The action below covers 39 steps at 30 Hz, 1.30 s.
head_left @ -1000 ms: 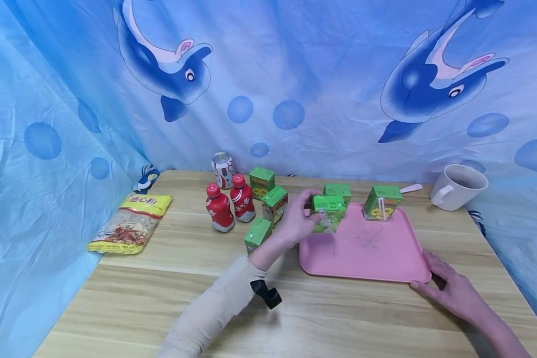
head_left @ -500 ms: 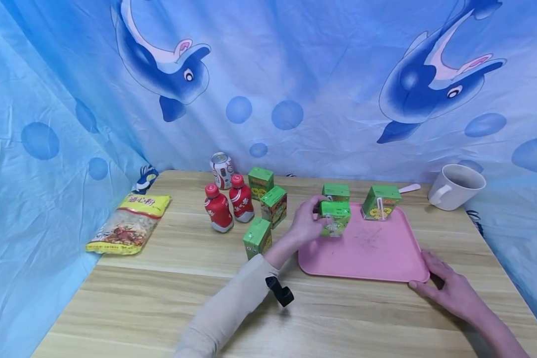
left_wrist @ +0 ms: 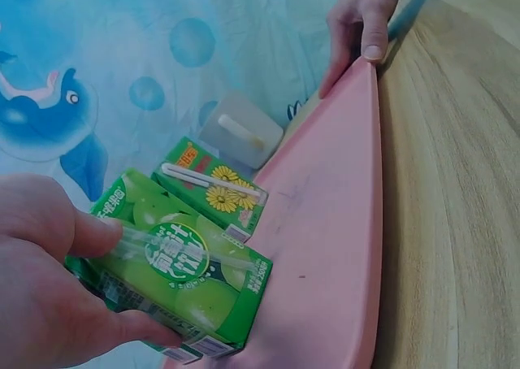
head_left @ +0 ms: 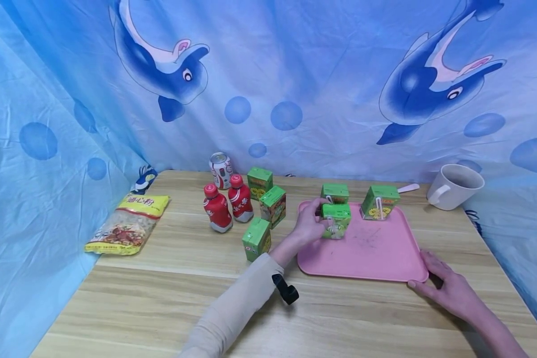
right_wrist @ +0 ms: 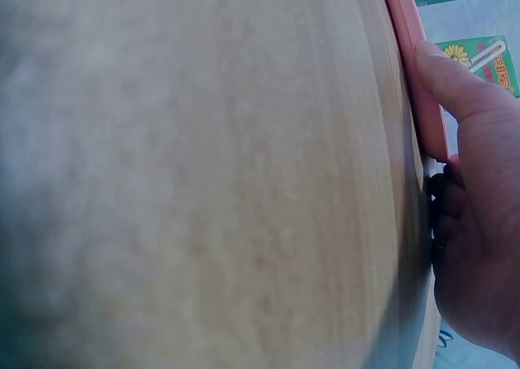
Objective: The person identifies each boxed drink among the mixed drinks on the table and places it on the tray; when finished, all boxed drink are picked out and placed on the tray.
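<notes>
In the head view my left hand [head_left: 310, 224] grips a green juice box [head_left: 336, 222] upright at the left part of the pink tray [head_left: 376, 261]. The left wrist view shows the thumb and fingers round the sides of this juice box [left_wrist: 195, 263], with a clear straw on its face. My right hand [head_left: 449, 288] holds the tray's near right corner, thumb at the front edge and fingers along the right side. Behind the held box stands another green carton [head_left: 334, 191], partly hidden. A green carton with yellow flowers and a white straw [head_left: 379, 201] stands at the tray's back right.
Left of the tray stand several more green cartons [head_left: 257, 238], two red bottles [head_left: 218, 211] and a soda can [head_left: 221, 169]. A yellow bag of pasta [head_left: 130, 223] lies far left. A white mug [head_left: 456, 188] and a pale utensil handle [head_left: 408, 188] are at the back right.
My left hand has carried the juice box a little to the right and down toward the tray. The right hand stays at the tray's corner.
</notes>
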Motion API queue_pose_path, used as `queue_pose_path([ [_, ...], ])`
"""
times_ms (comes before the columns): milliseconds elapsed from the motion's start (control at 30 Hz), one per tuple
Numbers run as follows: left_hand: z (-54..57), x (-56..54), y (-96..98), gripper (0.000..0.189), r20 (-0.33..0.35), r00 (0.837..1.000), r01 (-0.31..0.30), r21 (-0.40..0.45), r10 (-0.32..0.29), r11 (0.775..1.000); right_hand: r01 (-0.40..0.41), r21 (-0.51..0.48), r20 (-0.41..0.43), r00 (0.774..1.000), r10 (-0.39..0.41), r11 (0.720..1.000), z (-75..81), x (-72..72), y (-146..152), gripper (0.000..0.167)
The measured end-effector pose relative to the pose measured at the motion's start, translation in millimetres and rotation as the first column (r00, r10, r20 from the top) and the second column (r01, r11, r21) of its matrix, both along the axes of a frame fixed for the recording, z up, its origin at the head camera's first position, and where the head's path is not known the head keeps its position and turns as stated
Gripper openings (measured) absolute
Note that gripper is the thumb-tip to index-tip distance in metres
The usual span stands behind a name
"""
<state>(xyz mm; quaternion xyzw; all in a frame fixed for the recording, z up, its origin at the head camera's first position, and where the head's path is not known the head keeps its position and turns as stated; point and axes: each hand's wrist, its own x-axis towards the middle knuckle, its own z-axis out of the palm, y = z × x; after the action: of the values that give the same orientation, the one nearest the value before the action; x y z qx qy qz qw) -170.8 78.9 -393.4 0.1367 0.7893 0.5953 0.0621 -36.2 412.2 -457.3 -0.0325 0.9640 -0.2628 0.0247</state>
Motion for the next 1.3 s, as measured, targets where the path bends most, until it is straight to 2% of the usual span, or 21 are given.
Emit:
queue_pose_path([
  [267,-4.6,-2.6,-0.8,0.042,0.028,0.999,0.025,0.016,-0.026,1.0,0.001,0.004,-0.006,1.0,-0.001,1.0,-0.5,-0.8,-1,0.099],
  [367,-4.8,-0.5,0.4,0.046,0.034,0.999,0.017,0.002,-0.017,1.0,0.0,0.005,-0.001,1.0,0.0,1.0,-1.2,-0.9,0,0.099],
  [467,-3.4,7.2,2.8,0.052,-0.027,0.999,-0.032,-0.052,0.031,0.998,-0.002,0.009,0.007,1.0,0.002,1.0,-2.2,-0.7,1,0.099],
  [533,-1.1,15.6,3.4,0.055,-0.139,0.988,-0.087,-0.098,0.073,0.991,-0.002,0.012,0.005,1.0,0.002,1.0,-2.6,-0.3,1,0.099],
  [567,0.8,20.9,3.1,0.056,-0.212,0.973,-0.117,-0.112,0.091,0.987,-0.002,0.013,0.005,1.0,0.002,1.0,-2.6,-0.1,0,0.099],
  [600,3.2,26.6,2.2,0.056,-0.287,0.951,-0.153,-0.127,0.111,0.98,-0.002,0.014,0.006,1.0,0.002,1.0,-2.7,0.2,0,0.099],
  [667,9.6,38.5,-1.9,0.052,-0.438,0.89,-0.198,-0.115,0.13,0.973,-0.002,0.013,0.007,1.0,0.001,1.0,-2.4,0.5,-1,0.099],
  [733,18.1,49.5,-10.2,0.049,-0.554,0.823,-0.201,-0.073,0.128,0.977,-0.002,0.01,0.01,1.0,0.002,1.0,-1.8,0.1,-1,0.099],
  [800,27.5,59.3,-22.7,0.047,-0.62,0.776,-0.167,-0.027,0.114,0.986,0.0,0.012,0.02,1.0,-0.001,1.0,-1.3,-0.3,-2,0.099],
  [867,33.5,67.0,-39.5,0.047,-0.666,0.737,-0.152,0.002,0.114,0.988,0.003,0.013,0.026,1.0,-0.003,1.0,-0.8,-0.5,-3,0.1],
  [933,36.0,73.4,-58.8,0.05,-0.692,0.709,-0.174,0.017,0.137,0.985,0.003,0.015,0.031,1.0,-0.004,1.0,-0.9,-0.9,-2,0.1],
  [1000,33.8,78.7,-78.6,0.054,-0.705,0.684,-0.241,0.022,0.186,0.97,0.006,0.019,0.029,1.0,-0.006,1.0,-1.7,-1.1,-1,0.1],
  [1033,31.3,80.8,-88.2,0.055,-0.71,0.67,-0.282,0.027,0.217,0.959,0.007,0.022,0.025,1.0,-0.007,1.0,-2.0,-1.2,-1,0.1],
  [1133,19.7,86.7,-113.5,0.061,-0.699,0.645,-0.401,0.033,0.308,0.915,0.008,0.027,0.019,1.0,-0.008,1.0,-2.8,-1.1,1,0.099],
  [1200,9.8,90.1,-126.7,0.067,-0.675,0.646,-0.464,0.023,0.356,0.886,0.01,0.031,0.027,1.0,-0.011,0.999,-3.1,-1.2,1,0.1],
  [1300,-4.4,93.6,-139.9,0.074,-0.63,0.668,-0.515,-0.008,0.395,0.857,0.009,0.026,0.024,1.0,-0.009,1.0,-3.3,-1.3,1,0.1],
])
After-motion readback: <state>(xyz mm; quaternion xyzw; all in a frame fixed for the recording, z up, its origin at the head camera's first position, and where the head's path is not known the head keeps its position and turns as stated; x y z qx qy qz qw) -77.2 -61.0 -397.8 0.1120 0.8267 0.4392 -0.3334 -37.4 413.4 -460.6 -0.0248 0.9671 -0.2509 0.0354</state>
